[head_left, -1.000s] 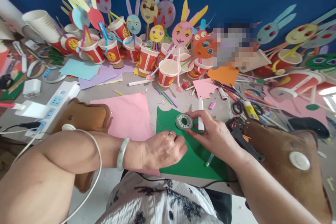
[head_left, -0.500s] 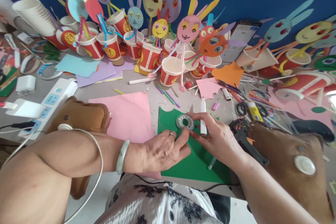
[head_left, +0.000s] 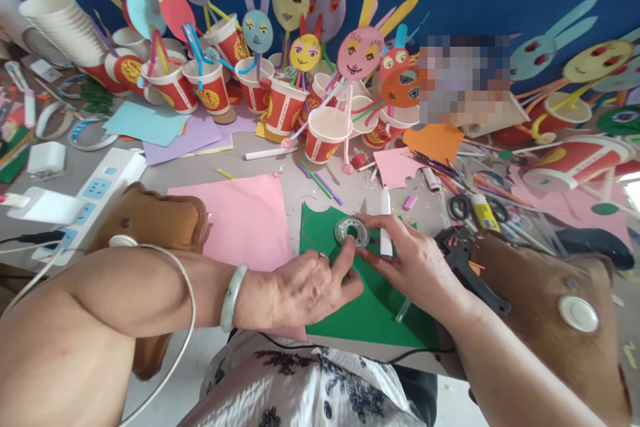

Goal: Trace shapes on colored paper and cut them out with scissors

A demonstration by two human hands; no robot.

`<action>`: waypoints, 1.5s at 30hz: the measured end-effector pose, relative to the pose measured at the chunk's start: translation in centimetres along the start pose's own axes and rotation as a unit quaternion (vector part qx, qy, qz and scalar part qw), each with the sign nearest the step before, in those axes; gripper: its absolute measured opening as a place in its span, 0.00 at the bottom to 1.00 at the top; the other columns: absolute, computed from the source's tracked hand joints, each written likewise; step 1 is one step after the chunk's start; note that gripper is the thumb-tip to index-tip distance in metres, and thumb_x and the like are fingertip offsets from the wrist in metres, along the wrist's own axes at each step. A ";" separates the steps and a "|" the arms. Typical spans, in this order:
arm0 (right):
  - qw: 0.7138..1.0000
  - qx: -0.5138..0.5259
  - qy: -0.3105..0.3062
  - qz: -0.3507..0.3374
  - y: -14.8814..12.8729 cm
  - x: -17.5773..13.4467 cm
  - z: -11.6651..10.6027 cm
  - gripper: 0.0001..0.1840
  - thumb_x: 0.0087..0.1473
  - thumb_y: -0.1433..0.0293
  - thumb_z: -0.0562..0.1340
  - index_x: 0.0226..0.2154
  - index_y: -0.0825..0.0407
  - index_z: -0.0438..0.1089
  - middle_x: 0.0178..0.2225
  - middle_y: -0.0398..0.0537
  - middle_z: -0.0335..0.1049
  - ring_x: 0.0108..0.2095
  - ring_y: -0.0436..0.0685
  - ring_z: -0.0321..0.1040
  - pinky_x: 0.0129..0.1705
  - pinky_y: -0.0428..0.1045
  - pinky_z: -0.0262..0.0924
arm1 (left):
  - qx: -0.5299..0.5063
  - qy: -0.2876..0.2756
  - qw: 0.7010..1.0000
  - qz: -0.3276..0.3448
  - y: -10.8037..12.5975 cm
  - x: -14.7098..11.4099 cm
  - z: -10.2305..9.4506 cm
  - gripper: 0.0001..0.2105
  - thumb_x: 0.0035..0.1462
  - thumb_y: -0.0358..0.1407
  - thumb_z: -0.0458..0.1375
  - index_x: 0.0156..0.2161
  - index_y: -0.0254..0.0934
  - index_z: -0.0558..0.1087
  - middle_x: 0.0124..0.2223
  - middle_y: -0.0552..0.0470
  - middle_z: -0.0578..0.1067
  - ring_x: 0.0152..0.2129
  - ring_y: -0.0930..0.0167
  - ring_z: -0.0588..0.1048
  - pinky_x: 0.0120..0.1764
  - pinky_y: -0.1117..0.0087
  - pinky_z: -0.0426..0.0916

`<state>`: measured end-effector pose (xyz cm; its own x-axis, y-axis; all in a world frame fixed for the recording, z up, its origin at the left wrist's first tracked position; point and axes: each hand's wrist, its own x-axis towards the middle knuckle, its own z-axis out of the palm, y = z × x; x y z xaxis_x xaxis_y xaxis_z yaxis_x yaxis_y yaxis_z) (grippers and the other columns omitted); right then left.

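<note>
1. A clear ring [head_left: 341,233] lies flat on green paper [head_left: 370,310], so its round edge rests against the sheet.
2. The left hand [head_left: 310,287] has its forefinger extended to the ring, apparently pressing it down; its other fingers are curled, and I cannot tell whether that grip closes on anything.
3. The right hand [head_left: 405,253] has thumb and forefinger clasping the ring's right side, a grip that likely stops it sliding.
4. A white marker [head_left: 385,220] stands near upright at the right hand's fingers, seemingly tucked there to leave the fingertips for the ring.
5. Left of the green paper, a pink sheet [head_left: 240,213] lies on the worktop [head_left: 293,187].
6. Paper cups [head_left: 325,137] with paper faces line the back, perhaps to leave room in front.
</note>
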<state>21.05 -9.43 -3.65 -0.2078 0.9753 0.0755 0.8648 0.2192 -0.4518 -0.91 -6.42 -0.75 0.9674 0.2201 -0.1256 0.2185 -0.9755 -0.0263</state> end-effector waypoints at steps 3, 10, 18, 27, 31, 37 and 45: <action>1.000 -0.009 0.000 -0.001 0.0 0.0 0.0 0.15 0.59 0.62 0.61 0.48 0.46 0.62 0.51 0.52 0.74 0.42 0.63 0.77 0.36 0.53 0.70 | -0.006 -0.013 1.000 0.002 0.0 0.2 0.1 0.16 0.63 0.25 0.43 0.53 0.31 0.66 0.63 0.24 0.62 0.26 0.71 0.78 0.26 0.70 0.68; 1.000 0.007 -0.005 0.012 0.1 0.0 -0.1 0.17 0.57 0.63 0.62 0.48 0.45 0.62 0.50 0.51 0.75 0.34 0.60 0.77 0.33 0.51 0.69 | -0.039 -0.012 0.999 0.000 0.0 0.3 0.4 0.17 0.62 0.27 0.46 0.55 0.28 0.64 0.64 0.20 0.59 0.24 0.69 0.79 0.23 0.70 0.70; 0.986 0.114 0.061 0.102 -1.5 -0.1 -2.4 0.13 0.55 0.64 0.64 0.43 0.47 0.64 0.50 0.51 0.75 0.33 0.56 0.77 0.27 0.48 0.71 | -0.071 -0.045 0.996 -0.006 0.1 0.6 0.4 0.16 0.63 0.28 0.47 0.54 0.28 0.64 0.66 0.20 0.54 0.25 0.69 0.79 0.22 0.69 0.72; 0.995 0.067 -0.019 0.072 -0.3 -0.1 -1.2 0.20 0.52 0.65 0.66 0.47 0.46 0.62 0.50 0.50 0.73 0.37 0.58 0.77 0.32 0.50 0.71 | -0.043 -0.014 0.999 -0.021 0.7 0.6 1.9 0.16 0.63 0.29 0.49 0.55 0.29 0.63 0.65 0.19 0.56 0.25 0.69 0.79 0.23 0.69 0.72; 0.997 0.056 -0.017 0.044 -0.2 0.2 -0.5 0.22 0.50 0.69 0.66 0.47 0.46 0.61 0.48 0.50 0.73 0.45 0.62 0.74 0.44 0.54 0.70 | -0.045 -0.035 0.998 -0.012 0.7 0.5 2.1 0.23 0.59 0.31 0.57 0.59 0.29 0.61 0.65 0.18 0.54 0.26 0.70 0.78 0.23 0.70 0.70; 0.993 0.110 -0.004 0.040 -0.7 0.9 0.0 0.21 0.50 0.73 0.64 0.47 0.46 0.61 0.47 0.49 0.71 0.48 0.61 0.71 0.49 0.55 0.66 | -0.042 -0.023 0.999 -0.011 0.8 0.5 2.4 0.24 0.57 0.33 0.58 0.58 0.29 0.62 0.66 0.18 0.52 0.26 0.69 0.78 0.24 0.69 0.70; 0.992 0.123 -0.005 0.040 -1.0 0.9 0.2 0.19 0.53 0.74 0.63 0.46 0.46 0.60 0.50 0.51 0.69 0.52 0.62 0.69 0.53 0.58 0.64 | -0.044 -0.030 0.999 -0.009 0.8 0.4 2.3 0.25 0.57 0.33 0.59 0.58 0.28 0.61 0.66 0.17 0.51 0.27 0.69 0.78 0.23 0.69 0.69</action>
<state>19.86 -8.73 -3.30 -0.1486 0.9887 0.0220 0.7413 0.1261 -0.6593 -0.60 -7.12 -3.10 0.9542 0.2343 -0.1858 0.2486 -0.9669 0.0571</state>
